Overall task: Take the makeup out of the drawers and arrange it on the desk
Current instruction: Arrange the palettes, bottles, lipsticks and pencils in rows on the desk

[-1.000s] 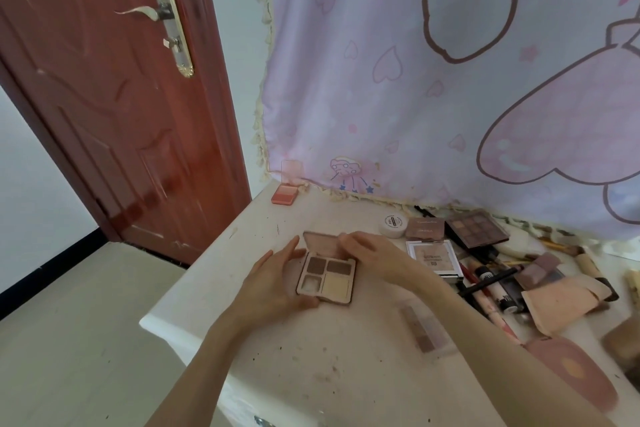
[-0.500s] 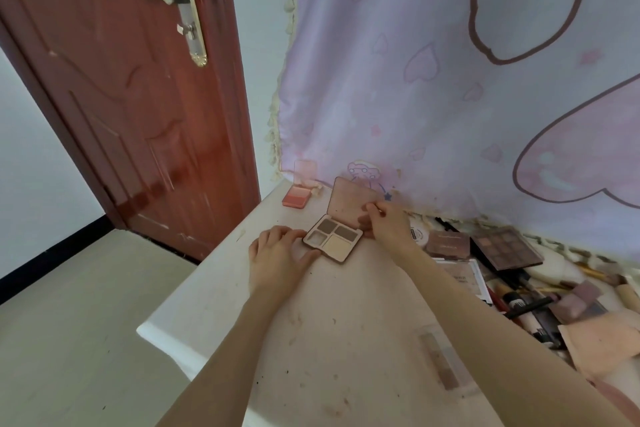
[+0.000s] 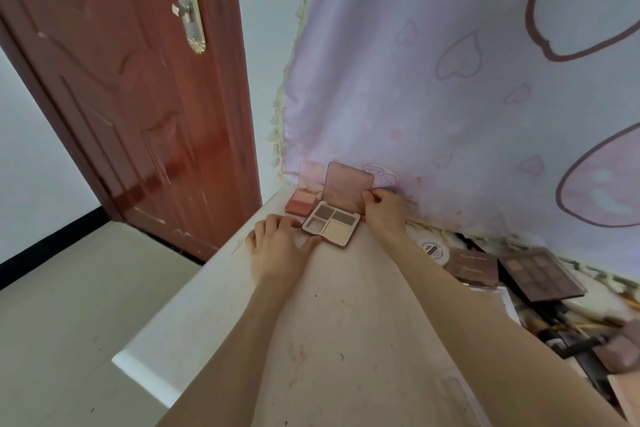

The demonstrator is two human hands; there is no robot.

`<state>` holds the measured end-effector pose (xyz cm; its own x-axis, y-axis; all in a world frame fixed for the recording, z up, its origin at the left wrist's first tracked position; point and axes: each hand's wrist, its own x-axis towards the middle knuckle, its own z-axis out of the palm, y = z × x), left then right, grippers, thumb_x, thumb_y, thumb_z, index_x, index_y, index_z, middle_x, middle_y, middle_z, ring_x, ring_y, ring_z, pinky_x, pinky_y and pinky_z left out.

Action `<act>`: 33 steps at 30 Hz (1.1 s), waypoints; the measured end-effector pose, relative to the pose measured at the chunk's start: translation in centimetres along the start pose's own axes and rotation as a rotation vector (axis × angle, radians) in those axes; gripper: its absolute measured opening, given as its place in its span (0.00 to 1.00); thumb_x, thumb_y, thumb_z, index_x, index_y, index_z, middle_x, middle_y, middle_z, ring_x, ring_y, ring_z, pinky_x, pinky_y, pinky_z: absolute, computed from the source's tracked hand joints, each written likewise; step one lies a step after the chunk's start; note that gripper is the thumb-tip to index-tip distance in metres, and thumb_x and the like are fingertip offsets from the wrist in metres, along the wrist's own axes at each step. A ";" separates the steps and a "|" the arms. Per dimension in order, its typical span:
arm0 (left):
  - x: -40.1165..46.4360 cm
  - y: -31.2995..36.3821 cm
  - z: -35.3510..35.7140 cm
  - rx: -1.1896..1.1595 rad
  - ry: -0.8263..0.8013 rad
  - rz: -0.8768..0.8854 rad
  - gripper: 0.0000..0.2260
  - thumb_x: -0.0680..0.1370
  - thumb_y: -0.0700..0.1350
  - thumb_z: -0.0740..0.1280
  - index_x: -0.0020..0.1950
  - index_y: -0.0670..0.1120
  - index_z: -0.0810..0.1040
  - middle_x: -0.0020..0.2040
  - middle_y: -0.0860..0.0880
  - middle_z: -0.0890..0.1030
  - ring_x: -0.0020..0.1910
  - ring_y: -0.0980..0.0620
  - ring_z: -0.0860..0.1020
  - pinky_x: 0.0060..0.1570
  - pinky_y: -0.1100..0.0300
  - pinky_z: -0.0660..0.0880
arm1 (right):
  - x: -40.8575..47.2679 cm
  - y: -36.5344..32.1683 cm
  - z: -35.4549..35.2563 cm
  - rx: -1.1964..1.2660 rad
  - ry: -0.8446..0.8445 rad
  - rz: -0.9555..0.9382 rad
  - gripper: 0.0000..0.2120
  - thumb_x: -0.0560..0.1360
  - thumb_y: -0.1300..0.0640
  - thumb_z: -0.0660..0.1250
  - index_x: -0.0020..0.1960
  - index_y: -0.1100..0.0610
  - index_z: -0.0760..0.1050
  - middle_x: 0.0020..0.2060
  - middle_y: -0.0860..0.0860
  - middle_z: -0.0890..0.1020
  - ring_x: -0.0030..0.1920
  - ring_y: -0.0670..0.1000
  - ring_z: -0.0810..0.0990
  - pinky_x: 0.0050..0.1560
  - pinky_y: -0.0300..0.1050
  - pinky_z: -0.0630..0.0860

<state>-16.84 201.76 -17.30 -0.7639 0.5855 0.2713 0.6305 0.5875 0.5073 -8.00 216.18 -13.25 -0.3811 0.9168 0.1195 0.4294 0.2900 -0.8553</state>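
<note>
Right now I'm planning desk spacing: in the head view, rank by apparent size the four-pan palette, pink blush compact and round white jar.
1. four-pan palette
2. pink blush compact
3. round white jar, partly hidden, so uncertain against the compact.

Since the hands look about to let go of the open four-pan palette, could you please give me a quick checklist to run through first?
1. Four-pan palette base flat on the desk: ok.
2. Lid upright, pinched by the right hand: ok; whether it stays up unaided: cannot tell.
3. Left hand at the base's near-left corner, steadying it: ok.
4. Clearance from the pink blush compact: cannot tell, the two overlap in view.
5. Base away from the desk edge: ok.
</note>
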 end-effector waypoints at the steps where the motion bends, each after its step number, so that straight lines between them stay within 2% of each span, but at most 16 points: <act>1: 0.1 0.0 0.0 0.000 0.001 -0.004 0.21 0.72 0.63 0.64 0.58 0.53 0.74 0.58 0.52 0.72 0.61 0.50 0.65 0.63 0.56 0.57 | 0.1 0.0 0.2 0.002 0.007 -0.003 0.11 0.76 0.62 0.61 0.44 0.67 0.79 0.42 0.63 0.82 0.42 0.58 0.78 0.42 0.45 0.68; 4: 0.4 0.1 0.1 0.011 0.001 -0.012 0.21 0.72 0.64 0.64 0.59 0.53 0.74 0.59 0.52 0.71 0.62 0.50 0.65 0.64 0.56 0.57 | 0.3 0.3 0.5 -0.017 0.045 -0.009 0.12 0.76 0.62 0.61 0.42 0.68 0.80 0.42 0.64 0.81 0.39 0.55 0.75 0.38 0.42 0.62; 9: 0.4 0.0 0.2 0.023 0.002 -0.016 0.21 0.72 0.64 0.63 0.59 0.53 0.74 0.59 0.52 0.71 0.62 0.50 0.65 0.64 0.55 0.57 | 0.4 0.2 1.1 -0.048 0.128 -0.016 0.12 0.76 0.61 0.62 0.41 0.67 0.80 0.41 0.64 0.81 0.38 0.56 0.74 0.36 0.40 0.58; 14: 0.4 0.0 0.1 0.034 -0.007 -0.019 0.23 0.72 0.64 0.62 0.61 0.53 0.72 0.60 0.52 0.71 0.62 0.50 0.65 0.64 0.55 0.57 | 0.2 0.2 0.9 -0.058 0.094 -0.007 0.12 0.76 0.60 0.61 0.43 0.68 0.80 0.46 0.63 0.81 0.45 0.59 0.78 0.37 0.39 0.58; 18: 0.0 0.1 -0.4 0.066 -0.015 -0.014 0.27 0.74 0.63 0.60 0.66 0.48 0.67 0.63 0.50 0.70 0.64 0.49 0.65 0.64 0.55 0.58 | -1.5 0.1 -0.7 -0.046 0.040 -0.057 0.13 0.77 0.57 0.62 0.46 0.66 0.78 0.45 0.58 0.80 0.44 0.56 0.76 0.39 0.41 0.62; 21: -1.0 0.2 -0.8 0.102 -0.031 0.033 0.27 0.77 0.59 0.58 0.69 0.44 0.62 0.65 0.47 0.68 0.66 0.48 0.64 0.67 0.55 0.57 | -3.0 0.8 -3.2 -0.189 -0.016 -0.136 0.10 0.77 0.58 0.62 0.49 0.65 0.77 0.46 0.58 0.80 0.49 0.58 0.77 0.45 0.45 0.67; 24: -2.6 0.5 -1.1 0.174 -0.054 0.098 0.24 0.79 0.55 0.54 0.70 0.42 0.61 0.69 0.46 0.66 0.69 0.48 0.61 0.71 0.53 0.52 | -4.3 2.2 -6.8 -0.482 -0.054 -0.215 0.12 0.78 0.56 0.60 0.54 0.61 0.77 0.51 0.58 0.79 0.53 0.59 0.75 0.51 0.47 0.69; 28: -4.9 0.8 -1.2 0.269 -0.188 0.115 0.25 0.80 0.54 0.46 0.75 0.45 0.53 0.76 0.46 0.51 0.75 0.48 0.48 0.73 0.50 0.43 | -5.2 4.0 -11.2 -0.920 -0.147 -0.188 0.16 0.77 0.50 0.57 0.58 0.59 0.73 0.59 0.57 0.75 0.62 0.57 0.70 0.62 0.52 0.68; 31: -6.6 0.8 -1.5 0.313 -0.224 0.144 0.25 0.80 0.54 0.44 0.76 0.47 0.48 0.77 0.47 0.47 0.75 0.49 0.45 0.73 0.48 0.41 | -5.6 4.1 -13.6 -0.954 -0.300 -0.070 0.26 0.75 0.40 0.59 0.66 0.54 0.68 0.65 0.57 0.71 0.66 0.59 0.67 0.64 0.55 0.66; 33: -7.3 0.9 -1.7 0.318 -0.245 0.153 0.25 0.80 0.55 0.43 0.76 0.47 0.47 0.77 0.48 0.46 0.75 0.49 0.44 0.73 0.48 0.40 | -5.6 4.1 -14.6 -0.963 -0.373 -0.052 0.27 0.73 0.40 0.60 0.66 0.55 0.68 0.65 0.58 0.72 0.65 0.60 0.69 0.63 0.55 0.68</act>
<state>-10.93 197.15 -17.44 -0.6272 0.7721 0.1024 0.7744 0.6041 0.1880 7.84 216.20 -10.04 -0.5772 0.8009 -0.1594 0.8157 0.5745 -0.0675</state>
